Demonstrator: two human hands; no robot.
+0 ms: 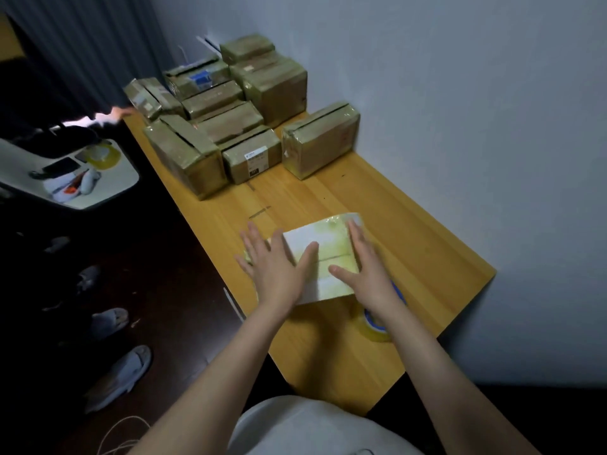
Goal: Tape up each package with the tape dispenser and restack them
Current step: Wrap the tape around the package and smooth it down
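Observation:
A white package [320,247] wrapped in yellowish clear tape lies flat on the wooden table [410,244] in front of me. My left hand [272,264] presses flat on its left part, fingers straight and spread. My right hand [364,267] lies flat on its right part, fingers straight. A tape roll with a blue core [381,326] sits on the table just behind my right wrist, partly hidden by the forearm. A group of brown taped packages [223,123] is stacked at the far end of the table, and one brown package [318,139] stands apart near the wall.
The wall runs along the table's right side. To the left, a white side surface [108,188] carries a second tape roll [101,154], a phone and small items. Another person's hand [121,111] shows at the far left. Slippers lie on the dark floor.

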